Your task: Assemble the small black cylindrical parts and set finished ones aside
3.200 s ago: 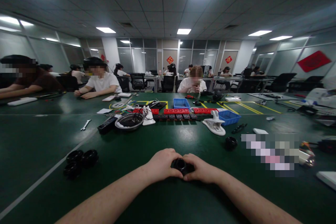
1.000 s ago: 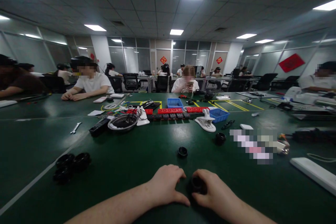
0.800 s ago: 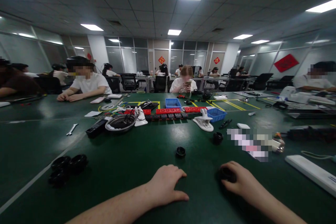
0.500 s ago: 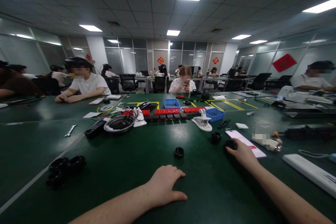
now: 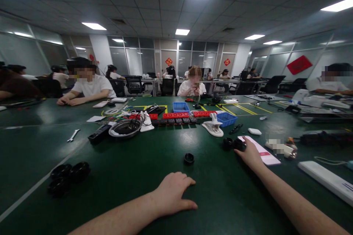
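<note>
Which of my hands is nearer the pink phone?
Right. Your right hand overlaps the left edge of the pink phone in view, holding a black round part; your left hand is well left and closer to you.

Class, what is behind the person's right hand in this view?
A pink phone. The right hand, holding a black round part, covers some of the phone's left side, which cannot be seen.
</note>
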{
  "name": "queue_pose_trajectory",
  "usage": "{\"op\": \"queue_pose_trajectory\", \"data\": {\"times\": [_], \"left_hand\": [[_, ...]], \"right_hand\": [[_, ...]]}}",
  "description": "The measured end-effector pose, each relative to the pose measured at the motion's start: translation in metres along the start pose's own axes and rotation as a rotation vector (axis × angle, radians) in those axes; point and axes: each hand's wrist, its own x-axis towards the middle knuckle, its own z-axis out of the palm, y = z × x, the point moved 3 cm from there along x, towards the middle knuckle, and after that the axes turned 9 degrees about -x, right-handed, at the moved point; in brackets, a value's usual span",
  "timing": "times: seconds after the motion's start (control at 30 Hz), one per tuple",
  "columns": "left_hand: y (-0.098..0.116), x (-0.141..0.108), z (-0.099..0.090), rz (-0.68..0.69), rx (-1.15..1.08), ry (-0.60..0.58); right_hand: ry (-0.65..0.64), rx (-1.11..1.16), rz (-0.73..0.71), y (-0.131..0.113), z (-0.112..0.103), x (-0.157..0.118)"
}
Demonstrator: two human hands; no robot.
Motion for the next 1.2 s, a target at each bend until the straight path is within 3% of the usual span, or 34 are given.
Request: {"op": "queue_pose_trajectory", "data": {"times": [0.1,0.2,0.23,0.3,0.37,0.5,0.63,0.8,0.93,1.03,1.13,1.2], "left_hand": [[0.000,0.000,-0.001,0.008,-0.004,0.005],[0.000,0.000,-0.001,0.007,-0.006,0.008],[0.000,0.001,0.000,-0.003,-0.002,0.009],[-0.002,0.002,0.001,-0.034,0.021,0.013],[-0.004,0.004,0.004,-0.056,0.060,0.014],[-0.006,0.006,0.008,-0.011,0.114,-0.014],[-0.006,0.005,0.008,0.021,0.147,-0.032],[-0.006,0.004,0.008,0.043,0.164,-0.027],[-0.005,0.005,0.007,0.065,0.155,-0.025],[-0.005,0.004,0.005,0.070,0.131,-0.040],[-0.005,0.003,0.003,0.066,0.103,-0.059],[-0.006,0.003,0.003,0.063,0.091,-0.067]], "right_hand": [[0.173,0.051,0.038,-0.016,-0.023,-0.012],[0.257,0.203,-0.033,-0.055,-0.052,-0.031],[0.191,0.257,-0.114,-0.075,-0.059,-0.039],[-0.107,0.275,-0.376,-0.119,-0.062,-0.058],[-0.274,0.246,-0.548,-0.158,-0.059,-0.077],[-0.429,0.140,-0.619,-0.203,-0.033,-0.097],[-0.468,0.069,-0.632,-0.217,-0.012,-0.097],[-0.450,0.122,-0.714,-0.203,-0.028,-0.103],[-0.566,0.207,-0.746,-0.161,-0.053,-0.120],[-0.654,0.239,-0.557,-0.110,-0.062,-0.120],[-0.571,0.172,-0.218,-0.055,-0.067,-0.094],[-0.460,0.129,-0.080,-0.030,-0.074,-0.066]]}}
